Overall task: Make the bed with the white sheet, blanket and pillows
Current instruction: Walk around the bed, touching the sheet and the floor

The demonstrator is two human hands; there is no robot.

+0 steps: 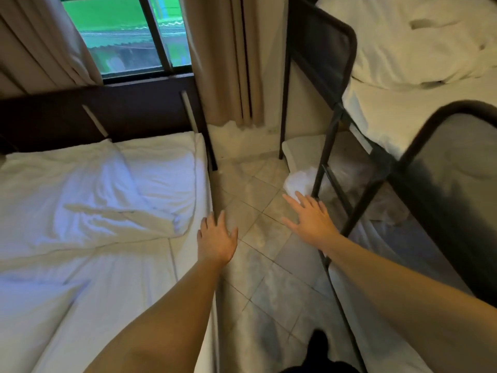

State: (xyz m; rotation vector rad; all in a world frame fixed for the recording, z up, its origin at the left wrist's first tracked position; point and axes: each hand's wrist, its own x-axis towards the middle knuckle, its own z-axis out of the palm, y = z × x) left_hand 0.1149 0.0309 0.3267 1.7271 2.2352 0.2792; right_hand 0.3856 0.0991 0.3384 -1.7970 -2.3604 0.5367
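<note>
Left of the left hand [216, 239]: low bed with a dark wooden headboard [134, 111], bearing a flat white sheet [107, 278], a rumpled white blanket [80, 189] and a white pillow [164, 168] at the far end. Right of the right hand [309, 219]: black metal bunk bed [347, 49], with crumpled white bedding [403, 41] on the upper tier. Both hands released, fingers spread, grasping nothing, palms down over the pale tiled floor [258, 200]. Left fingertips just beside the mattress edge; contact impossible to tell. Crumpled white cloth [298, 181] just beyond the right fingertips.
</note>
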